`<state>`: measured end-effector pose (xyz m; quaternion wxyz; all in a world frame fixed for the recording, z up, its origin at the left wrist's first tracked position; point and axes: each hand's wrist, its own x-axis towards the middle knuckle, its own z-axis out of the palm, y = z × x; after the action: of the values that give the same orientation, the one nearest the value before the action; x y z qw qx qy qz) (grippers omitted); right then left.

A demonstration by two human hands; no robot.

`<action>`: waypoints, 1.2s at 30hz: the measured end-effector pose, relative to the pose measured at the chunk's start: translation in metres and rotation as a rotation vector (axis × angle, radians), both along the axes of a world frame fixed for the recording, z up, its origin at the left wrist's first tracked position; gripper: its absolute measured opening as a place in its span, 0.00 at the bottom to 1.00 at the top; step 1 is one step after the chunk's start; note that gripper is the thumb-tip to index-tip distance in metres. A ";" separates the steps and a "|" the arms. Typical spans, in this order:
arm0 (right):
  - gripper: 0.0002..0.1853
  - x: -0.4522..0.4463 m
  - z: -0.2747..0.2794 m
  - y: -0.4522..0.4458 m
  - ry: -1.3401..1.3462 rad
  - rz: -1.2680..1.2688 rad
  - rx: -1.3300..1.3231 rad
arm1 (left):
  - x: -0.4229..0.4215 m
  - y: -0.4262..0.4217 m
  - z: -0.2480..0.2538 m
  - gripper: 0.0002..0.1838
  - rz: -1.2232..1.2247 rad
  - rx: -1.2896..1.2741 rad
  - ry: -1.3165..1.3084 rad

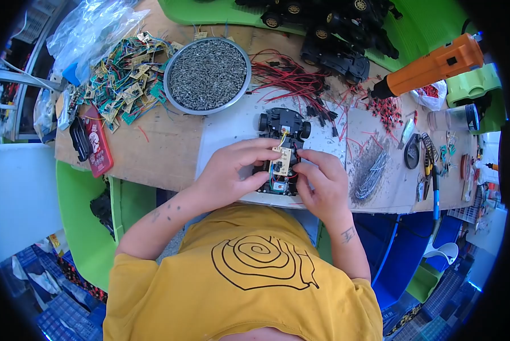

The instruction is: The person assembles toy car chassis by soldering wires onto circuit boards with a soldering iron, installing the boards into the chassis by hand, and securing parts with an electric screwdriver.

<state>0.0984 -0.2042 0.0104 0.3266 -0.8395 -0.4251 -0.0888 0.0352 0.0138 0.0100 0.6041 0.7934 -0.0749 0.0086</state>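
Note:
A black toy car chassis point(284, 120) lies on the white sheet in front of me, its wheels showing at the far end. Over its middle sits a tan circuit board point(281, 161) with coloured wires at both ends. My left hand point(236, 169) is at the board's left side, fingers curled, fingertips touching its upper left edge. On the right, my right hand point(322, 183) has bent fingers against the chassis and close to the board's right edge. Whether the fingers of my right hand pinch a wire or a small part is hidden.
A round tray of screws point(248, 63) stands behind, beside a pile of circuit boards point(131, 85). Red wires point(289, 71) lie behind the chassis. An orange power screwdriver point(431, 67) hangs at the right, near black car bodies point(337, 54). A soldering iron point(435, 193) is at the right edge.

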 end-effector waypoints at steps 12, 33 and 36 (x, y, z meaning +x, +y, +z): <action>0.12 -0.004 0.000 -0.001 -0.011 -0.033 -0.004 | 0.014 -0.002 0.003 0.16 -0.075 0.189 -0.104; 0.14 -0.006 -0.003 -0.002 -0.030 -0.084 0.025 | 0.009 -0.006 -0.002 0.18 -0.040 0.181 -0.031; 0.13 -0.006 -0.003 -0.002 -0.033 -0.081 0.021 | 0.010 -0.006 0.001 0.18 -0.048 0.187 -0.052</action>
<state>0.0925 -0.2063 0.0071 0.3243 -0.8511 -0.3950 -0.1202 0.0450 0.0083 0.0111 0.5254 0.8437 -0.1099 0.0076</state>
